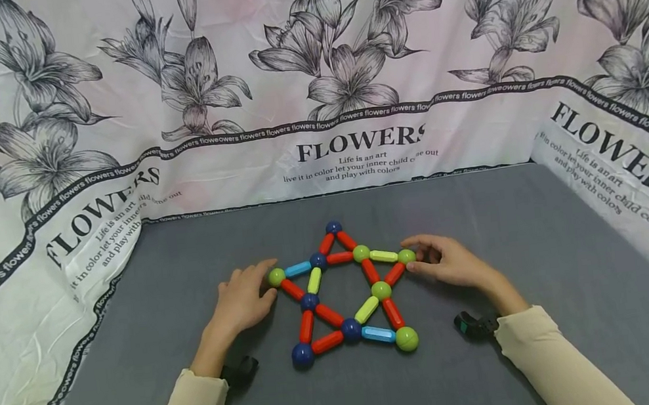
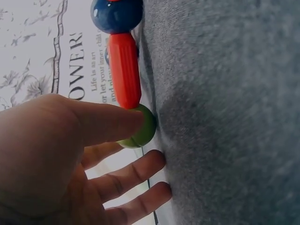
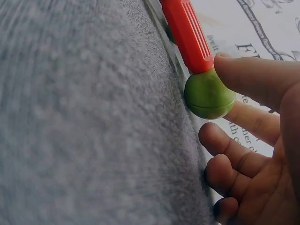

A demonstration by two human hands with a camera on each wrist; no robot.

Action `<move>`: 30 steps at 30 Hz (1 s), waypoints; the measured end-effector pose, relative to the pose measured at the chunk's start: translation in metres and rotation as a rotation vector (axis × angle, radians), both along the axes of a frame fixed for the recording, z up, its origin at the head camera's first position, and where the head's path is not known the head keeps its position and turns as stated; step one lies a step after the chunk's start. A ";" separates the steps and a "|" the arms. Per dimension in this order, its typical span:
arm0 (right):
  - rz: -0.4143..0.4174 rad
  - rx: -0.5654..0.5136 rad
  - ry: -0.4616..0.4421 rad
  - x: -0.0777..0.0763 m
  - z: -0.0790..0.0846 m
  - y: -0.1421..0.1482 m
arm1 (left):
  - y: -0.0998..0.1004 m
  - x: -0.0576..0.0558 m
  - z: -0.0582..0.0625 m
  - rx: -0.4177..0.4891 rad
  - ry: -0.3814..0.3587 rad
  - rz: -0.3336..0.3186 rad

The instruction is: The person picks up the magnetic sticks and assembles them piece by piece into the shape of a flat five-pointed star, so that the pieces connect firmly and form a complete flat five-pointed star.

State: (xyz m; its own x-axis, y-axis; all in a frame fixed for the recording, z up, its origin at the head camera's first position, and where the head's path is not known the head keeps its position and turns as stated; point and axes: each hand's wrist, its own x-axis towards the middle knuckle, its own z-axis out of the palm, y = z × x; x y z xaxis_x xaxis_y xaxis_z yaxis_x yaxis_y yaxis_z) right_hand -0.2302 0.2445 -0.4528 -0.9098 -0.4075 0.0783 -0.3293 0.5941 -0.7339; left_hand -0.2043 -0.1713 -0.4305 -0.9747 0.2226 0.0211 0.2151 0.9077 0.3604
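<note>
A flat five-pointed star of rods and balls lies on the grey table, a red rod point(image 1: 328, 315) among its parts. My left hand point(image 1: 244, 300) pinches the green ball point(image 1: 276, 277) at the star's left tip between thumb and index finger. In the left wrist view, a red rod point(image 2: 124, 70) joins that ball to a dark blue ball point(image 2: 117, 14). On the other side, my right hand point(image 1: 452, 260) pinches the green ball point(image 3: 208, 96) at the right tip, where a red rod point(image 3: 187, 37) meets it. Its remaining fingers are curled beside the ball.
The grey table point(image 1: 216, 240) extends around the star. A white flower-printed cloth point(image 1: 226, 173) with lettering stands along its back and sides. Black bands with devices sit at the left wrist point(image 1: 240, 373) and right wrist point(image 1: 475, 325).
</note>
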 end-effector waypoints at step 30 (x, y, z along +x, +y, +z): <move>-0.014 -0.002 0.055 -0.003 -0.004 0.005 | 0.004 -0.008 0.001 0.036 -0.003 -0.006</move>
